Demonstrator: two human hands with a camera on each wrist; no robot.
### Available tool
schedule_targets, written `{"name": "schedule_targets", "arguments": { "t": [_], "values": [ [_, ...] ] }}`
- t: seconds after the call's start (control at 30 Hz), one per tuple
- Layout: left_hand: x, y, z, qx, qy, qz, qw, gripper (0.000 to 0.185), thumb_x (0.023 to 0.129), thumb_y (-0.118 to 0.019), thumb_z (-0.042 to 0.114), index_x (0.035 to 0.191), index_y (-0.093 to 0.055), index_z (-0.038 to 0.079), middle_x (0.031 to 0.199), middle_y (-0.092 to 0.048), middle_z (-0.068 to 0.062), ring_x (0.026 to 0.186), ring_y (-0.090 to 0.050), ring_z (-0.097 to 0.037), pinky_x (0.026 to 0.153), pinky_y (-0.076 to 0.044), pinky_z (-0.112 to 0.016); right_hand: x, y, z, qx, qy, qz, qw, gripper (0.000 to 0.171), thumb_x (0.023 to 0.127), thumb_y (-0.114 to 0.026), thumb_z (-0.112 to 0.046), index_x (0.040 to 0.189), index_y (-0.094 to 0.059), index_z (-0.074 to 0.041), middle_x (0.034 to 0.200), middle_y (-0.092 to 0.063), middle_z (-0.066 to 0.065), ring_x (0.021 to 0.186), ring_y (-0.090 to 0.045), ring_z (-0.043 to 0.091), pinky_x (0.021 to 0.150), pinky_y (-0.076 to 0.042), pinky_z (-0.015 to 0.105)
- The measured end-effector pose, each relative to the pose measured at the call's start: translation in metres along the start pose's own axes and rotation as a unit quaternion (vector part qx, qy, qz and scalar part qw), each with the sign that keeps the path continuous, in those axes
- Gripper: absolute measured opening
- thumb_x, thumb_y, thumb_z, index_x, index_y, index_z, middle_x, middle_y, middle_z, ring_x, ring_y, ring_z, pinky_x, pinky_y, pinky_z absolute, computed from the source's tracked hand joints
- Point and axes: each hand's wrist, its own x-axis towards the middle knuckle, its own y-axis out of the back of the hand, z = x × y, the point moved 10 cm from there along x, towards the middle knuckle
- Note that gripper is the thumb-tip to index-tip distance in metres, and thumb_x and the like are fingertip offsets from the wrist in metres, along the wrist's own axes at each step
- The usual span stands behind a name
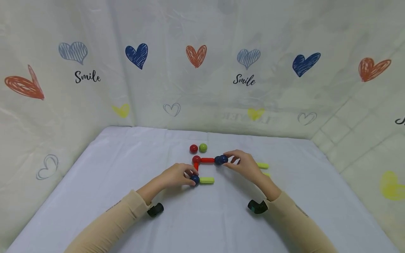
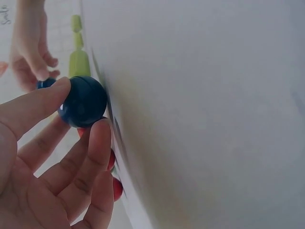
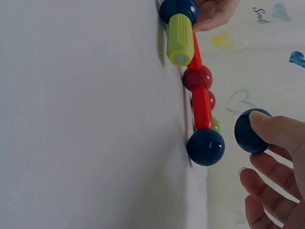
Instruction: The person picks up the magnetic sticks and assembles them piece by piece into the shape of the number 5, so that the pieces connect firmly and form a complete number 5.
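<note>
Soft, even light with faint shadows; the head view bows at its edges, while both wrist views blur close up.

On the white table (image 1: 126, 168), the left hand (image 1: 177, 175) pinches a blue ball (image 1: 194, 179) beside a green rod (image 1: 207, 180); beyond that rod, the right hand (image 1: 245, 165) holds another blue ball (image 1: 223, 159) at the red rod (image 1: 207, 160).

You can read the word "Smile" in black script twice on the pale heart-printed cloth backdrop (image 1: 202, 88): once at the upper left of the head view under a pale blue heart, and once right of centre under another. A cut-off black letter sits at the right edge, unreadable.
</note>
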Motion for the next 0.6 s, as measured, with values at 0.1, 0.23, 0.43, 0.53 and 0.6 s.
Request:
{"name": "schedule_targets", "arguments": {
  "t": [0.1, 0.23, 0.43, 0.53, 0.6],
  "values": [
    [0.001, -0.001, 0.001, 0.001, 0.002, 0.0, 1.0, 0.028, 0.09, -0.081, 0.016, 0.117, -0.074, 0.016, 0.108, -0.071, -0.003, 0.098, -0.064, -0.02, 0.088, -0.054, -0.041, -0.009, -0.003, -0.002, 0.013, 0.01, -0.021, 1.0, 0.036, 0.086, -0.084, -0.015, 0.12, -0.075, -0.008, 0.109, -0.073, 0.003, 0.086, -0.065, 0.016, 0.071, -0.055, 0.03],
    [0.002, -0.001, 0.003, 0.0, 0.001, -0.002, 1.0, 0.027, 0.09, -0.08, 0.015, 0.117, -0.074, 0.016, 0.109, -0.071, -0.003, 0.099, -0.064, -0.02, 0.089, -0.055, -0.042, -0.02, -0.008, -0.003, 0.023, 0.021, -0.053, 0.998, 0.035, 0.087, -0.084, -0.014, 0.12, -0.075, -0.009, 0.108, -0.072, 0.001, 0.088, -0.065, 0.016, 0.073, -0.055, 0.029],
    [0.001, -0.001, 0.002, 0.001, 0.003, -0.001, 1.0, 0.028, 0.09, -0.081, 0.014, 0.117, -0.074, 0.015, 0.109, -0.071, -0.003, 0.099, -0.065, -0.02, 0.089, -0.055, -0.041, -0.032, -0.019, 0.002, 0.046, 0.031, -0.105, 0.993, 0.036, 0.087, -0.083, -0.013, 0.121, -0.074, -0.008, 0.108, -0.072, 0.001, 0.09, -0.064, 0.017, 0.076, -0.055, 0.03],
    [0.0, -0.001, 0.002, 0.001, 0.004, -0.002, 1.0, 0.028, 0.089, -0.081, 0.014, 0.117, -0.074, 0.015, 0.11, -0.072, -0.003, 0.101, -0.065, -0.02, 0.089, -0.055, -0.042, -0.036, -0.026, 0.003, 0.058, 0.035, -0.138, 0.988, 0.036, 0.087, -0.083, -0.012, 0.121, -0.073, -0.006, 0.109, -0.072, 0.001, 0.09, -0.064, 0.016, 0.076, -0.054, 0.028],
    [0.0, 0.0, 0.002, 0.004, 0.005, -0.001, 1.0, 0.028, 0.089, -0.081, 0.014, 0.117, -0.074, 0.015, 0.109, -0.072, -0.003, 0.101, -0.065, -0.02, 0.09, -0.055, -0.042, -0.037, -0.028, 0.002, 0.06, 0.039, -0.153, 0.986, 0.036, 0.087, -0.082, -0.011, 0.121, -0.073, -0.005, 0.108, -0.072, 0.002, 0.09, -0.064, 0.016, 0.076, -0.054, 0.028]
  ]
}}
